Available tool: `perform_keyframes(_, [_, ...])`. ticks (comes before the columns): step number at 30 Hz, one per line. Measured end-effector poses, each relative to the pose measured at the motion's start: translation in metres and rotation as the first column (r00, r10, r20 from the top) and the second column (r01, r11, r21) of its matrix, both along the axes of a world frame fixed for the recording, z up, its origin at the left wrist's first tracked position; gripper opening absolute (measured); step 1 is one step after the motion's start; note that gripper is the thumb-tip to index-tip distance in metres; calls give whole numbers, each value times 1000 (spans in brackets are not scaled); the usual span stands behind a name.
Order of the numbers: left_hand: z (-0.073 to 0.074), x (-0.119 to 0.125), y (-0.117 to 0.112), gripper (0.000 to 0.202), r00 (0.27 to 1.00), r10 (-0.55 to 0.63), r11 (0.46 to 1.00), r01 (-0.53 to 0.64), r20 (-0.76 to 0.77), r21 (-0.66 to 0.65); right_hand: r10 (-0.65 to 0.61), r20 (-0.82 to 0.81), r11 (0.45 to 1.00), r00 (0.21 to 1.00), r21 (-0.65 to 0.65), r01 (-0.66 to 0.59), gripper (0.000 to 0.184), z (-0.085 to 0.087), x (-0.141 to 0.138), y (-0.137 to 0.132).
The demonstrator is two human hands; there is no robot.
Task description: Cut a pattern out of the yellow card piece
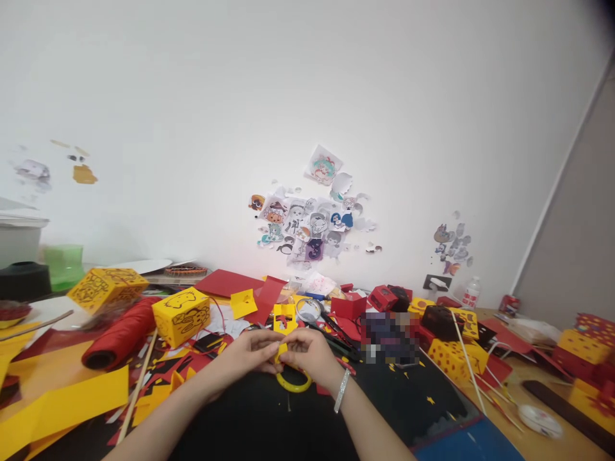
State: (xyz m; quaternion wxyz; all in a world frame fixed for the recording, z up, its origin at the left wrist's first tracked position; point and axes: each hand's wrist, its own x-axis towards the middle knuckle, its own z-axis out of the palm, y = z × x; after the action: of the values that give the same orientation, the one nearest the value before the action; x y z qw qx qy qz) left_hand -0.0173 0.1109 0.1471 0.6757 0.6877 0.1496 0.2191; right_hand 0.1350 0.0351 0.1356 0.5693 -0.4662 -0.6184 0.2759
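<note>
My left hand (254, 352) and my right hand (310, 353) meet at the middle of the table, fingers pinched together on a small yellow paper piece (282, 349). A silver bracelet (341, 390) circles my right wrist. Just below the hands a yellow ring (294, 383) lies on the black mat (269, 416). A yellow cut-out frame (284, 318) stands just behind the hands.
Yellow printed boxes (182, 316) (107, 287), a red fabric roll (122, 335), wooden sticks (138, 384), red boxes (383, 297), yellow paper sheets (57, 404) and scraps crowd the table. A tape roll (309, 309) and scissors (339, 333) lie behind. Stickers (307, 224) cover the wall.
</note>
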Motion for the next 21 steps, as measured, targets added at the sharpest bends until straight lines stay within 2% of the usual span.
perform_keyframes(4, [-6, 5, 3, 50, 999, 25, 999, -25, -26, 22, -87, 207, 994, 974, 88, 70, 17, -3, -1, 1])
perform_keyframes(7, [-11, 7, 10, 47, 999, 35, 996, -35, -3, 88, -86, 273, 991, 958, 123, 54, 13, -4, -2, 2])
perform_keyframes(11, [-15, 8, 14, 45, 992, 128, 975, -129, 19, 179, -79, 294, 990, 953, 136, 40, 17, -5, 0, 3])
perform_keyframes(16, [-17, 8, 14, 44, 972, 230, 944, -235, 50, 231, -177, 348, 976, 921, 185, 118, 23, -8, 4, 7])
perform_keyframes(21, [-14, 7, 18, 47, 962, 261, 946, -272, 82, 174, -183, 206, 978, 961, 134, 157, 36, -12, 6, 10])
